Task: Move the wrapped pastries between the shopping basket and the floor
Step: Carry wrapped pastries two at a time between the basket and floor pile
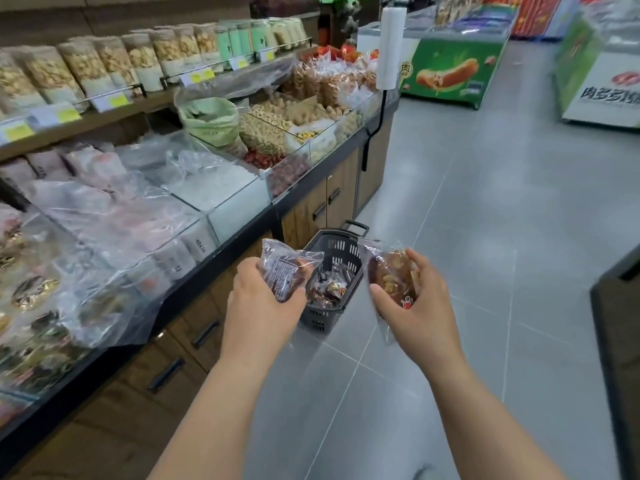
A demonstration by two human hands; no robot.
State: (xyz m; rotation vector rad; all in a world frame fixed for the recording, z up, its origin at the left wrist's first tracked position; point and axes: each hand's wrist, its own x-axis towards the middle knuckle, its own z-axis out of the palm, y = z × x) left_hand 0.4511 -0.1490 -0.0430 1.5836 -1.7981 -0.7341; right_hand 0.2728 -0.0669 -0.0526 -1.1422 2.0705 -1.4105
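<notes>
A dark grey shopping basket (346, 247) stands on the grey tiled floor beside the display counter, with several wrapped pastries (327, 289) lying inside. My left hand (263, 299) grips a clear-wrapped brown pastry (282, 268) with a printed label, held above the basket's left rim. My right hand (419, 303) holds a second wrapped pastry (388, 271) in clear plastic, just right of the basket. Both hands are raised well above the floor.
A long counter (311, 188) with glass bins of nuts, sweets and bagged goods runs along the left. Wooden cabinet doors sit below it. Green and white freezer chests (450, 64) stand at the back. A dark fixture edge (616, 306) is at the right.
</notes>
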